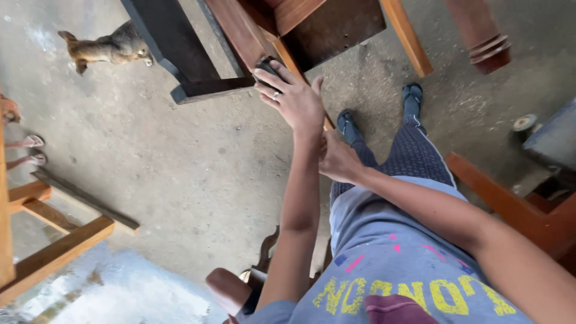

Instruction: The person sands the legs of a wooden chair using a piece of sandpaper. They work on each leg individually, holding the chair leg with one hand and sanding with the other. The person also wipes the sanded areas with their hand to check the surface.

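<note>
Left hand (pixel 294 96), ring on 1 finger, pressed flat with fingers spread over a small dark sanding block (pixel 268 65), held against the slanted reddish-brown wooden rail (pixel 243 30) of a furniture frame at 12 o'clock. Block mostly covered by the fingers, only its upper edge showing. Right hand (pixel 337 159) lower, toward 5 o'clock of the left, closed on a narrow wooden piece (pixel 328 123) that runs down from the rail; fingers hidden behind the left forearm, so grip not fully visible. Hands apart, left wrist just above the right knuckles. Dark painted beam (pixel 180 54) just left of the rail at 11 o'clock. 2 feet in blue sandals (pixel 413 93) on the concrete floor (pixel 198 168) at 1 o'clock. Small tan dog (pixel 108 48) at 10 o'clock, well apart. Light wooden frame (pixel 54 240) at 8 o'clock. Another person's 2 sandalled feet (pixel 30 150) at 9 o'clock.
</note>
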